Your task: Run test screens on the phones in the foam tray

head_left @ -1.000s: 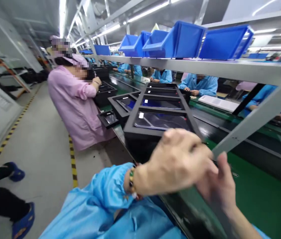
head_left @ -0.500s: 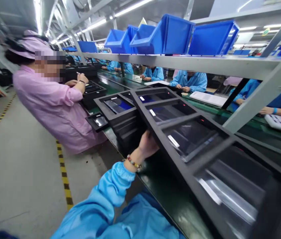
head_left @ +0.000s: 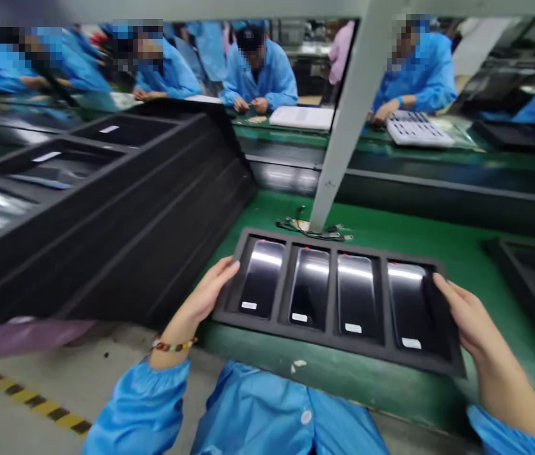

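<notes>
Between my two hands is a black foam tray [head_left: 286, 278] with several compartments, each holding a dark glossy phone-like panel [head_left: 309, 287] with a small white label near its lower end. My left hand [head_left: 210, 287], with a beaded bracelet at the wrist, grips the tray's left end, thumb on top. At the right end, my right hand [head_left: 466, 313] grips it the same way, its thumb over the rim. Both hands' other fingers are partly hidden by the tray. The tray is just over or on the green bench [head_left: 267, 354]; I cannot tell whether it touches.
A tall stack of black foam trays [head_left: 167, 208] leans in view at the left. Another black tray [head_left: 527, 297] lies at the right. Short cables [head_left: 314, 230] sit by a grey metal post [head_left: 343, 126]. Across the line, people in blue [head_left: 260, 76] work near white trays [head_left: 302, 117].
My view has swung right, away from the stack and the person in pink. The tray, tilted beside the stack before, is now in front of me, held at both ends.
</notes>
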Demonstrator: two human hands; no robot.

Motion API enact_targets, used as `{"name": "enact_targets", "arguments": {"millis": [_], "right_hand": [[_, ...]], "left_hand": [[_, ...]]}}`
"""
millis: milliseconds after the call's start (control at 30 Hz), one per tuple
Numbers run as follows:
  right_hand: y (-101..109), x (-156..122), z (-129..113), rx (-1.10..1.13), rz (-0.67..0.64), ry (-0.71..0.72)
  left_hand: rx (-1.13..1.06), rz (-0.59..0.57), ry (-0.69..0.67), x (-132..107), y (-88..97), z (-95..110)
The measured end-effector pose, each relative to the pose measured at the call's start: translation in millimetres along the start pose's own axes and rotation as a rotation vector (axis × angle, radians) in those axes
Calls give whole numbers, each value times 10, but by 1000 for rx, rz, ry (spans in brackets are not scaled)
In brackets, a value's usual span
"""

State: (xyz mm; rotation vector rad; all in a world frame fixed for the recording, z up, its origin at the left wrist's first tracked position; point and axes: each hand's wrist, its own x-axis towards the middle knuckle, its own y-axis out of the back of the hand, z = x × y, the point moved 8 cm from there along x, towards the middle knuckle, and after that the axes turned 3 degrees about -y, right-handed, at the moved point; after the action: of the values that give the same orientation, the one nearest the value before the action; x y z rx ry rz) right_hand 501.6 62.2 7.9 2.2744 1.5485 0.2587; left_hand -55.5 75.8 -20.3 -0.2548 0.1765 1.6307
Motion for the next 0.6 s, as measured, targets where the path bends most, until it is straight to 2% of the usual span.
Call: {"name": "enact_targets", "arguments": {"millis": [67,167,267,333,400,500,600], "right_hand": [[-11,142,207,-53,18,-66],[-94,263,324,-104,83,-54],[-180,109,207,-274,170,106],[-309,-134,45,-479,176,281],[-466,-390,-64,-674,164,393],[-604,-630,-115,-832,190,396],[-680,-701,-145,-906,179,373]], "left_hand": [[167,20,-21,93,33,22],[394,101,-103,200,57,128],[665,182,-291,209,-44,296],[907,118,-466,193,-282,379],[1111,7,-570,203,-540,364],[1227,-76,-585,280,-737,307],[1277,-66,-585,330,-765,338]]}}
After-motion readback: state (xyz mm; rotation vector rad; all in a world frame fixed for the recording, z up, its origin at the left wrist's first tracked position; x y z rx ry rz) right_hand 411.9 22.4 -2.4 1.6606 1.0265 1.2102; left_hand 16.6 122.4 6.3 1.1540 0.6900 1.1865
